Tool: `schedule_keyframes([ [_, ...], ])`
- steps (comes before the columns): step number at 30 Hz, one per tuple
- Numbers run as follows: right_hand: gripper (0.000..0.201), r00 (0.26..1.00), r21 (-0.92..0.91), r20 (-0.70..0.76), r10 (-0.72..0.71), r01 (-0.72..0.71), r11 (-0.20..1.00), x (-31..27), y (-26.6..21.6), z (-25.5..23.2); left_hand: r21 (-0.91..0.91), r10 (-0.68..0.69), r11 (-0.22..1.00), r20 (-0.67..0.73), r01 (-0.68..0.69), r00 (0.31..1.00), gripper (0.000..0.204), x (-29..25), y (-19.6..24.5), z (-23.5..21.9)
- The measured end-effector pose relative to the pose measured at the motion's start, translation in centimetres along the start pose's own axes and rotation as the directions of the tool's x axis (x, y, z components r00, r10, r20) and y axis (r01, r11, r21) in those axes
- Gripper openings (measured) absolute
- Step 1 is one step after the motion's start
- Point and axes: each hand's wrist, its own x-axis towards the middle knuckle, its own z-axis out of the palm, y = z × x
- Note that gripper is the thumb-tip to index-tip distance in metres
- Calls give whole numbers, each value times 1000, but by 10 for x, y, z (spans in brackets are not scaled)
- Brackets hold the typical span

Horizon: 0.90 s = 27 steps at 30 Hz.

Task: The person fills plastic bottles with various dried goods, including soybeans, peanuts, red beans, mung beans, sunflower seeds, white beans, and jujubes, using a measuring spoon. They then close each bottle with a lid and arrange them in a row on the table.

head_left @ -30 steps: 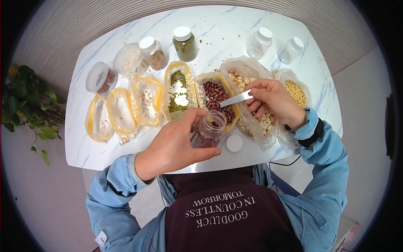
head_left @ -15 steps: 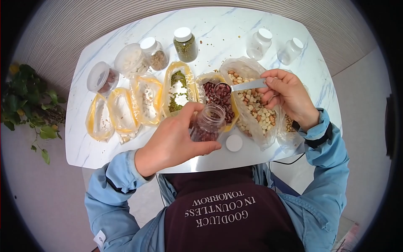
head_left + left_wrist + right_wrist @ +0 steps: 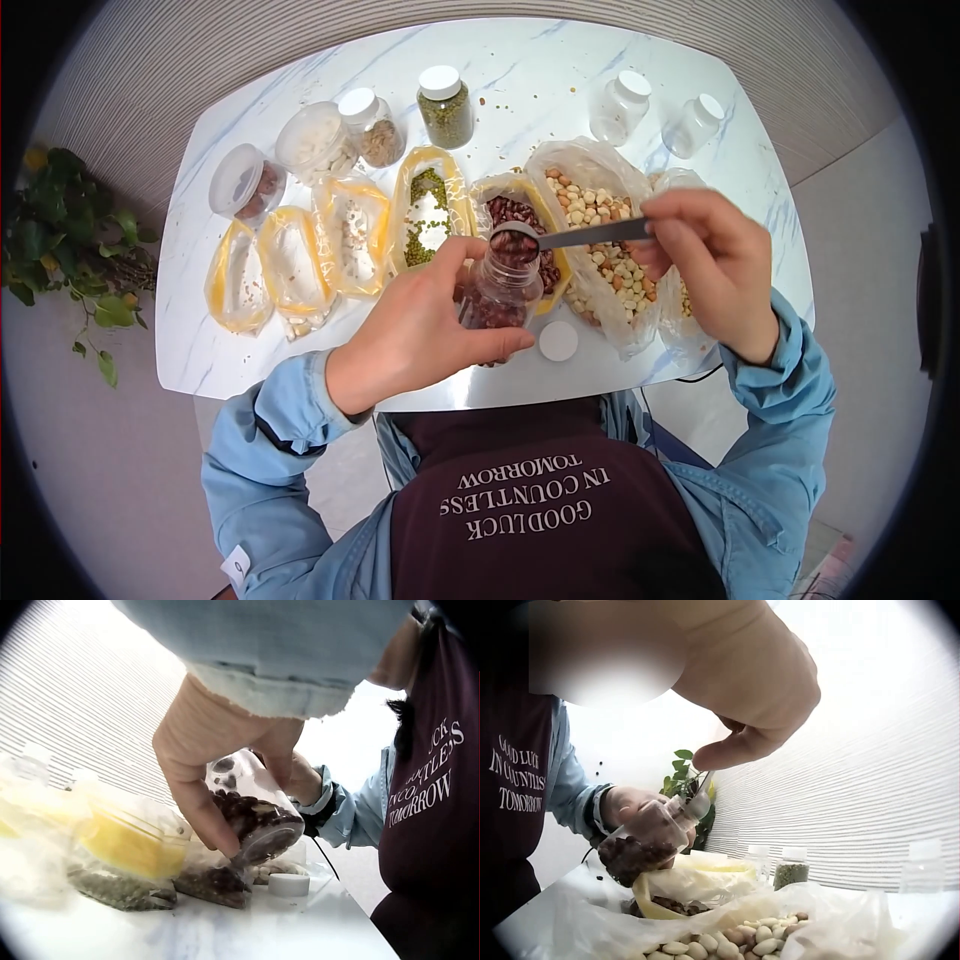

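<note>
My left hand grips a clear jar partly filled with dark red beans, its mouth uncovered; the left wrist view shows the jar tilted, with beans gathered near its base. Between thumb and fingers, my right hand pinches the handle of a metal spoon. The spoon's round bowl, with red beans in it, is at the jar's mouth. Behind the jar lies an opened bag of red beans. A white lid rests on the table right of the jar.
Left of the red beans are a bag of green beans and several yellow-edged bags. Mixed nuts lie in a bag to the right. Along the back stand a green-bean jar, tubs and two clear jars.
The spoon has come up from the red bean bag and moved toward me to the jar's mouth, carrying beans. My left hand still holds the jar in nearly the same place.
</note>
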Motion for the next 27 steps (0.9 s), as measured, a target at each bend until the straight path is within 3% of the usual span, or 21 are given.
schedule_keyframes([
  [1, 20, 979, -169, 56, -194, 201, 965, -2, -2, -3, -11, 3, 1000, -4, -3, 1000, 70, 0, -1, 0],
  [3, 25, 824, -438, 254, -507, 565, 699, -4, -3, -10, -24, 17, 1000, -15, -17, 1000, 70, -1, -3, 1],
  [4, 33, 751, -431, 297, -589, 656, 620, -4, -6, -9, -25, 27, 999, -23, -28, 999, 70, -1, -3, 1],
  [7, 37, 623, -415, 343, -703, 772, 482, 0, -6, -10, -31, 14, 999, -13, -14, 1000, 71, -2, -3, 0],
  [10, 41, 726, -565, 346, -595, 667, 486, 5, 2, -8, 49, 15, 999, -11, -14, 1000, 73, -6, -1, 0],
  [16, 42, 717, -559, 394, -576, 684, 469, 26, 49, 5, 75, -15, 997, 26, 13, 1000, 74, -11, -1, 0],
  [19, 40, 668, -546, 442, -598, 730, 411, 31, 55, 13, 85, 8, 996, 12, -9, 1000, 74, -12, -5, 2],
  [22, 37, 683, -547, 470, -560, 723, 423, 31, 55, 15, 96, 37, 995, 6, -37, 999, 74, -12, -7, 3],
  [25, 30, 806, -606, 416, -421, 591, 532, 26, 55, 8, 92, 47, 995, 7, -47, 999, 74, -11, -9, 3],
  [27, 23, 852, -514, 354, -385, 522, 681, 24, 57, 5, 91, 42, 995, 12, -43, 999, 74, -10, -9, 2],
])
